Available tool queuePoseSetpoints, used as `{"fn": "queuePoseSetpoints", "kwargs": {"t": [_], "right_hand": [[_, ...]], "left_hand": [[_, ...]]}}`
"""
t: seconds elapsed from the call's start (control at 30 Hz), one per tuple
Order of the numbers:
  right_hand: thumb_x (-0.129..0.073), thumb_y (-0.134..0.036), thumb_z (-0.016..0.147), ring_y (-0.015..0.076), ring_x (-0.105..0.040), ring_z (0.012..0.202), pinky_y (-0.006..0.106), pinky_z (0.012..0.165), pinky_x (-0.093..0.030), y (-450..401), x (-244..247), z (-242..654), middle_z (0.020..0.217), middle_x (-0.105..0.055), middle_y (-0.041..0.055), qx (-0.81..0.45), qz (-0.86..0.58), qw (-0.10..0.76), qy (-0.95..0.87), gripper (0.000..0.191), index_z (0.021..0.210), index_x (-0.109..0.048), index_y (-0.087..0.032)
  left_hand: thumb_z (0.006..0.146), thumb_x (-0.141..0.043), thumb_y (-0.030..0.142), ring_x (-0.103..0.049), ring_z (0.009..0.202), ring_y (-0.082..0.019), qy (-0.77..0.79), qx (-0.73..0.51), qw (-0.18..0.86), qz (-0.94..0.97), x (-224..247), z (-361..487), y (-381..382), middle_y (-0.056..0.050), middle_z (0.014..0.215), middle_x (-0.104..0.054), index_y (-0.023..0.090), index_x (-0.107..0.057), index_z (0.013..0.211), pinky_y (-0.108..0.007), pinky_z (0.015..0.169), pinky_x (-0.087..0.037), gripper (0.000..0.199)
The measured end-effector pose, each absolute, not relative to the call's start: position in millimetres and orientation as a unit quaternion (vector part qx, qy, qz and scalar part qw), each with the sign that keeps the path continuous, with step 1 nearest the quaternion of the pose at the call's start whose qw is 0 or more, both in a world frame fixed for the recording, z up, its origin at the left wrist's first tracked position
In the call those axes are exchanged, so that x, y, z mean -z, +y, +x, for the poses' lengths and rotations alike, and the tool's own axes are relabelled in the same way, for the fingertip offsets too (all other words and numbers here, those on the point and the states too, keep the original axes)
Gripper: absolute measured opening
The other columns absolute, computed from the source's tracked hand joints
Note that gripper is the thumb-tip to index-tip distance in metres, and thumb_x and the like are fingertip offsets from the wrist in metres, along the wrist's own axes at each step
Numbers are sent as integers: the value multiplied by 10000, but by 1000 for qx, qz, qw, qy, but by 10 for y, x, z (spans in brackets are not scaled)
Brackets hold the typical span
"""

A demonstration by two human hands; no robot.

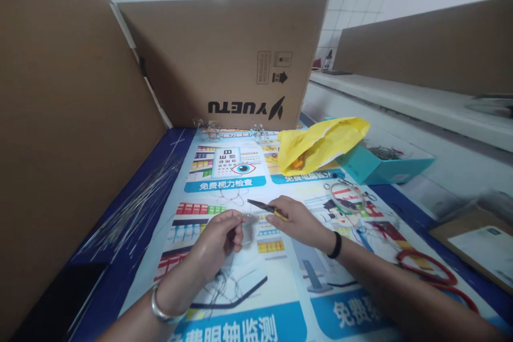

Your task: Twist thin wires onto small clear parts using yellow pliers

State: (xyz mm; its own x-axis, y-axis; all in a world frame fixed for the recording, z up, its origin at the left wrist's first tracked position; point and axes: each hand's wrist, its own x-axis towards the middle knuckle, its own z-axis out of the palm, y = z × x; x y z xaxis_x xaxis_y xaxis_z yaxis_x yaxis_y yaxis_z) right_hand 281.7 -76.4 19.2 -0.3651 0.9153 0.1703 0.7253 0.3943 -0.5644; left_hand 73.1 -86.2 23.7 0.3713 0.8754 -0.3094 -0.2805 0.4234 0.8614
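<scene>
My left hand (219,238) is closed in a pinch on a thin wire loop (247,217), whose faint outline hangs below the fingertips. My right hand (302,223) grips a pair of needle-nose pliers (261,205) with dark jaws and yellow handles. The jaws point left, just above the left fingertips. Whether they touch the wire is too fine to tell. Beneath my left wrist lies a tangle of thin wires (226,289) on the printed sheet (280,272). Behind the pliers, more bent wire (232,197) rests on the sheet.
Long straight wires (136,208) lie at left. A yellow bag (320,144) leans by a teal box (395,168) of wire pieces. A clear ring-shaped coil (348,196) and red coiled cord (430,272) lie at right. Cardboard panels (224,53) stand behind and left.
</scene>
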Motion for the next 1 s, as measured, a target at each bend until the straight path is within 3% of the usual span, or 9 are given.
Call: {"fn": "queuePoseSetpoints", "kwargs": {"t": [0.27, 0.43, 0.6, 1.0], "right_hand": [[-513, -372, 821, 155, -504, 707, 270, 635, -380, -748, -149, 2824, 745, -546, 11, -205, -505, 236, -805, 196, 879, -588, -201], [-569, -379, 782, 174, -514, 773, 300, 680, -417, -831, -84, 2724, 846, -551, 35, -165, -543, 327, -756, 246, 939, -535, -191], [-665, -360, 706, 212, -505, 880, 337, 751, -433, -982, -57, 2530, 920, -545, 70, -100, -476, 370, -792, 389, 1015, -500, -190], [-594, -404, 780, 204, -503, 849, 344, 725, -441, -994, -31, 2515, 900, -538, 74, -80, -449, 356, -816, 310, 992, -515, -191]], "left_hand": [[740, -570, 216, -404, 436, -74, 394, -401, 749, 350, -227, 721, -835, 34, 522, -442, 126, -563, 718, -200, 408, -294, 93], [773, -558, 228, -468, 476, -89, 398, -442, 731, 335, -201, 749, -858, 19, 576, -495, 133, -544, 745, -220, 470, -360, 101], [780, -544, 206, -528, 578, -115, 407, -494, 711, 292, -215, 841, -928, 13, 617, -509, 147, -520, 744, -226, 527, -393, 73], [785, -533, 201, -511, 575, -106, 397, -486, 727, 279, -264, 891, -1014, 8, 607, -503, 146, -506, 676, -214, 511, -393, 126]]}}
